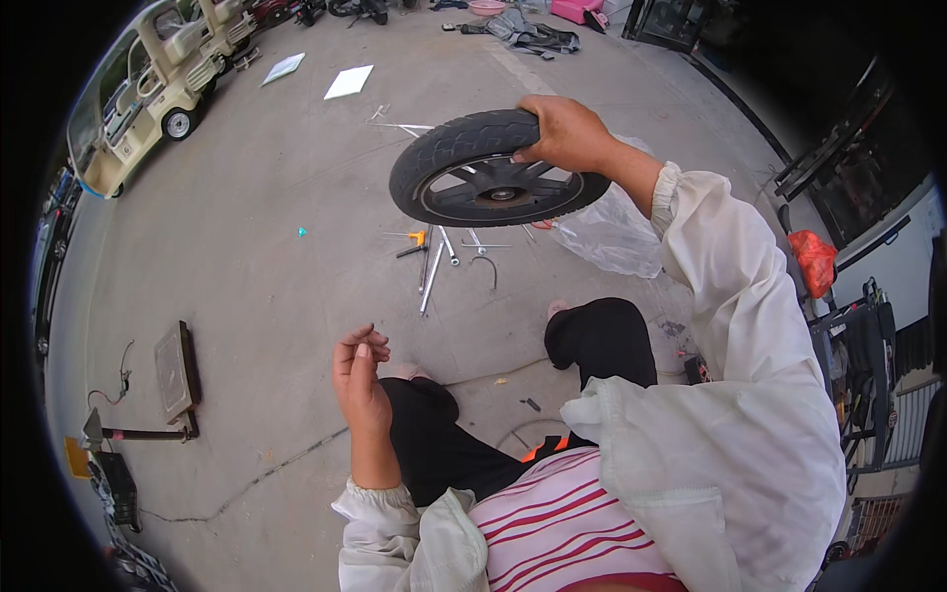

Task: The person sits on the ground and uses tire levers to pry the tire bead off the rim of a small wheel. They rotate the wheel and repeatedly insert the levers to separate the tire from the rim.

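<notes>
My right hand grips a small black wheel by its tire and rim and holds it raised, tilted nearly flat, in the upper middle of the head view. The wheel has thick dark spokes and a central hub. My left hand hangs empty lower down, its fingers loosely bent and apart. On the concrete below the wheel lie several wrenches, a tool with an orange handle and a curved dark piece. A crumpled clear plastic sheet is spread to the right of these tools.
A cream cart stands upper left. A flat box-like part and metal tube lie left. White sheets and dark clothing lie farther off. A red bag, dark racks and a doorway line the right side.
</notes>
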The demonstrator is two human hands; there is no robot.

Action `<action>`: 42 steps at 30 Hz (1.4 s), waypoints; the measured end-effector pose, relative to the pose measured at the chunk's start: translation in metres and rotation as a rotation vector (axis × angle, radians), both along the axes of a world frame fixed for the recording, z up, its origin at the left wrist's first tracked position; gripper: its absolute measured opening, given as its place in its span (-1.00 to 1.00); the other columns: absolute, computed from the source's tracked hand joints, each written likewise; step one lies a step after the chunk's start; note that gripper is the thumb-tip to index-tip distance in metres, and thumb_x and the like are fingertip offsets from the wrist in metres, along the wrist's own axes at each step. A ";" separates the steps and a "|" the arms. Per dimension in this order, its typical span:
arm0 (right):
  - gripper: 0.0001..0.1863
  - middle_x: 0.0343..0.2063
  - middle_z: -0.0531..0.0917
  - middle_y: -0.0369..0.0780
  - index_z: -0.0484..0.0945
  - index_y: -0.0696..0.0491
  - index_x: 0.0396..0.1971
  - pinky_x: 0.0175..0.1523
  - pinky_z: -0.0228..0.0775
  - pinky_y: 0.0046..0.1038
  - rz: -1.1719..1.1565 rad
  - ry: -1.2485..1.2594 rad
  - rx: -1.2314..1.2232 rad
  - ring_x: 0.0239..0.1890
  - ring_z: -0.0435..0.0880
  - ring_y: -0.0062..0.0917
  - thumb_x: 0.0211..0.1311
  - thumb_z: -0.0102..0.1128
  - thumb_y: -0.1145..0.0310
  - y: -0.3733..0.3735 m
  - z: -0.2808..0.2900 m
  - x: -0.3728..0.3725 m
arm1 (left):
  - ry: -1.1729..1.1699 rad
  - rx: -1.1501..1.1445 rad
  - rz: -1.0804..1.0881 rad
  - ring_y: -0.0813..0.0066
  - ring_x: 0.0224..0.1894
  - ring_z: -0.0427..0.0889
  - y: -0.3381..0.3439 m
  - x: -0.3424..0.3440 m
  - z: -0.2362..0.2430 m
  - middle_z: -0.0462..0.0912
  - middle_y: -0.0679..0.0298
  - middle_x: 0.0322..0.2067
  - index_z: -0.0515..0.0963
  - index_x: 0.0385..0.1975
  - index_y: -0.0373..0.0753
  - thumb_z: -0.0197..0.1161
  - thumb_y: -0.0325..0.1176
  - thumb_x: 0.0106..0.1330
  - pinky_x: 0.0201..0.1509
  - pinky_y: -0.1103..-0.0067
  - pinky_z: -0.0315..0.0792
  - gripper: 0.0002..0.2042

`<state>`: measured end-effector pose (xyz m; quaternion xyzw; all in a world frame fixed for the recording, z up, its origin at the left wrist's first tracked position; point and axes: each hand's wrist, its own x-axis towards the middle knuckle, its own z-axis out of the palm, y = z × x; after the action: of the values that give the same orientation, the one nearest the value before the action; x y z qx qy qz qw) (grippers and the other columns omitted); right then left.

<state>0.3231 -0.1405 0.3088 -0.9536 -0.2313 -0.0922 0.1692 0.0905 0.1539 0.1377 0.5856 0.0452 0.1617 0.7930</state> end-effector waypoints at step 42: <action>-0.87 -0.32 0.57 -0.27 0.65 0.01 -0.50 -0.17 0.39 -0.38 1.030 0.208 -0.362 -0.17 0.56 -0.38 0.04 0.16 0.32 0.188 -0.696 0.289 | 0.741 1.312 0.204 0.14 -0.15 0.68 0.197 0.488 -0.226 0.69 0.05 -0.22 0.51 0.06 -0.21 0.36 0.02 0.16 -0.07 0.40 0.50 -0.45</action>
<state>0.6123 0.0472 -0.3869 -0.7352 -0.6619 0.1381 0.0480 0.5789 0.3506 -0.0887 0.9460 0.2570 0.0206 0.1965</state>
